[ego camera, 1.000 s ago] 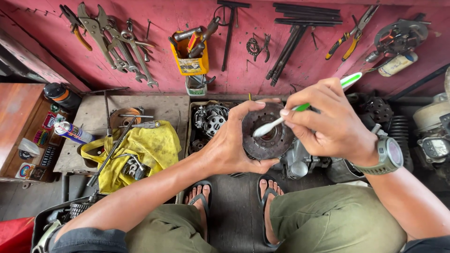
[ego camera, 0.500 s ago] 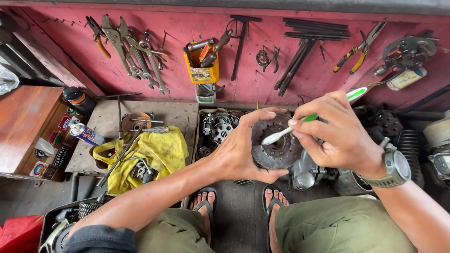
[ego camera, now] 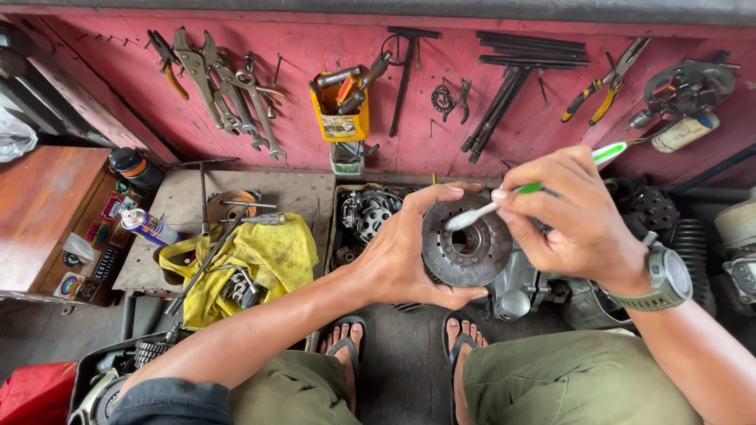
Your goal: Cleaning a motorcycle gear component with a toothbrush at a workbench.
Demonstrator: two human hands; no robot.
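Note:
My left hand (ego camera: 405,252) grips a round, dark, grimy metal engine part (ego camera: 466,250) with a central hole, held up in front of me. My right hand (ego camera: 579,220), with a green watch on its wrist, holds a white and green toothbrush (ego camera: 526,190). The brush head rests on the upper face of the round part near its hole. My knees and sandalled feet show below.
A red wall (ego camera: 110,79) carries hanging wrenches (ego camera: 228,86), pliers (ego camera: 602,83) and rods. A yellow rag (ego camera: 260,256) lies on a low board with a spray can (ego camera: 148,227). A tray of engine parts (ego camera: 366,216) sits behind my hands. A wooden cabinet (ego camera: 47,212) stands at left.
The view has drifted so everything sits slightly lower and to the right. My right hand has shifted the toothbrush a little across the round part. My left hand keeps its grip.

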